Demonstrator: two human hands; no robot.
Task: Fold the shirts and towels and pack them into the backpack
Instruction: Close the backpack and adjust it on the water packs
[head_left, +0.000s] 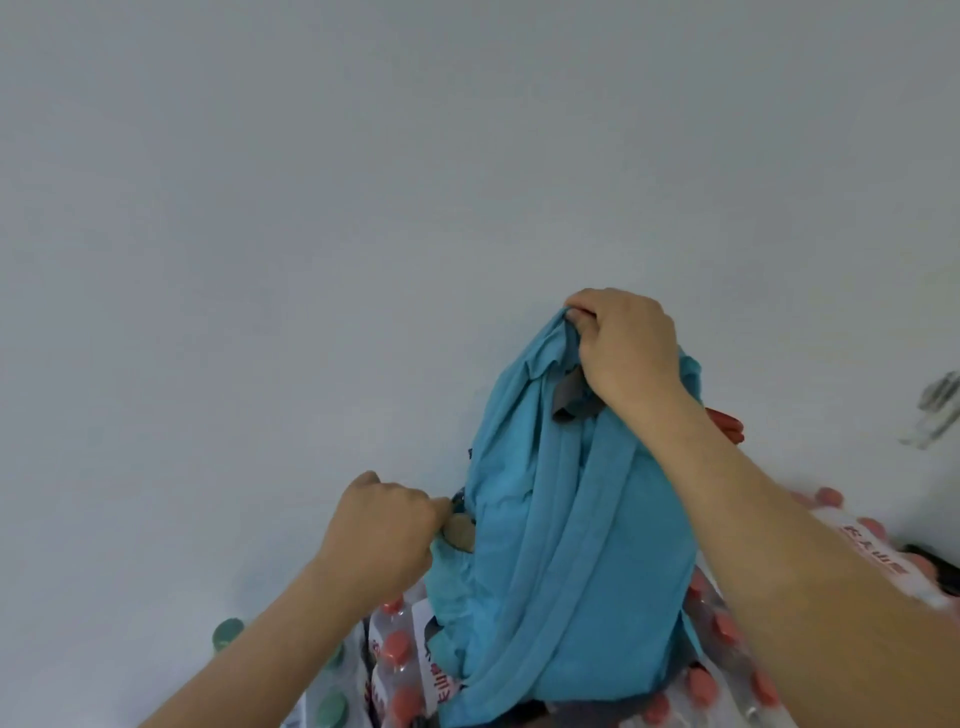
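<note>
Two hands on teal backpack (561, 545): right hand (631, 348) grip clamped at 12 o'clock, left hand (382, 525) pinching side tab (460, 532) at 9 o'clock; risk: slack fabric may jam the pull

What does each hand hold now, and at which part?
The right hand grips the blue backpack at its top. The left hand pinches a small tab, probably the zipper pull, on its side.
</note>
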